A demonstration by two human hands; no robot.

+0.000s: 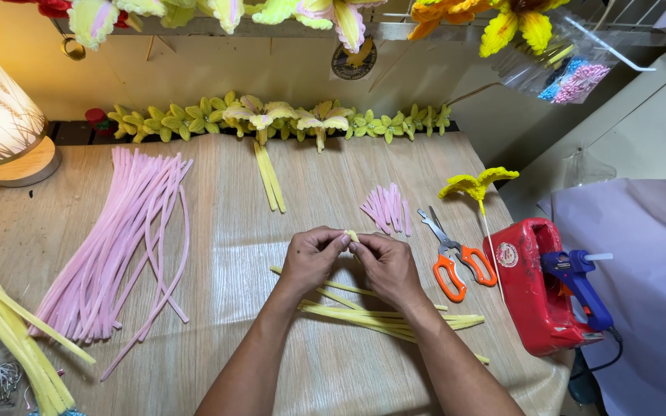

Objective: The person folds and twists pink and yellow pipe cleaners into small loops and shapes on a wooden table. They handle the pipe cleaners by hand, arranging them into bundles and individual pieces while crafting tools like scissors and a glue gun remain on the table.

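- Both hands met mid-frame: the left hand (311,258) and right hand (385,266) each pinched the same small yellow pipe cleaner piece (351,235) between fingertips, held just above the wooden table (233,231).
- More yellow pipe cleaners (383,314) lay right under the wrists.
- Orange-handled scissors (452,258) sat just right of the hands, short pink pieces (387,208) above them.
- A big pink pipe cleaner bundle (121,246) sprawled on the left, and a blue glue gun (578,285) rested on a red stand (533,293) at the right.

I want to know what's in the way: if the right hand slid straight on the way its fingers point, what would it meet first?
The right hand points up-left, fingertips meeting the left hand around a small yellow piece. That piece and the left hand's fingertips come first. Past them, the bare wooden table, as far as depth shows.
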